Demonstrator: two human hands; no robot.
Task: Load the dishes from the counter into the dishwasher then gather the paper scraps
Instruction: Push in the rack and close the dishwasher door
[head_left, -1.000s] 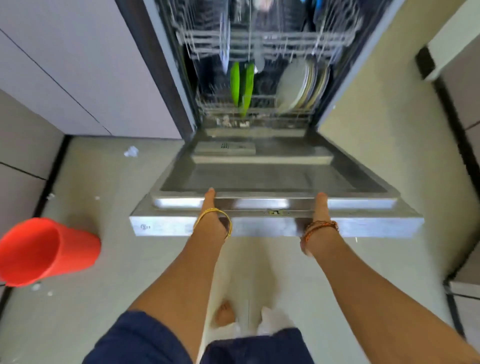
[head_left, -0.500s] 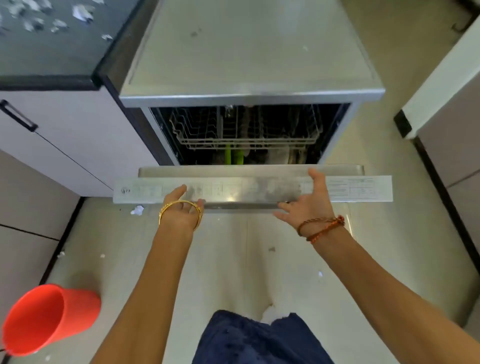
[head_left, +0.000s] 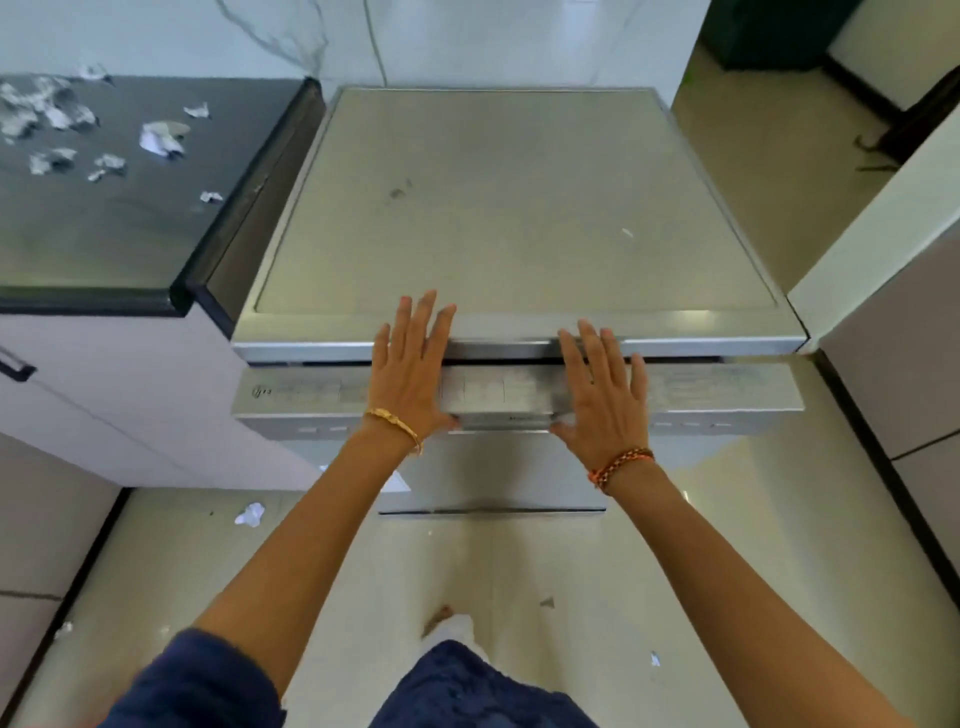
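Left hand (head_left: 410, 374) and right hand (head_left: 602, 395), fingers spread flat, press the dishwasher (head_left: 519, 405) door nearly closed; loading appears finished. Paper scraps (head_left: 156, 137) lie ungathered on the tabletop (head_left: 104, 234) and floor (head_left: 519, 571).

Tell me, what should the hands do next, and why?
Probably lift both flat hands, the left hand and right hand, off the dishwasher door, which looks nearly shut, and reach left to the paper scraps lying on the dark counter.
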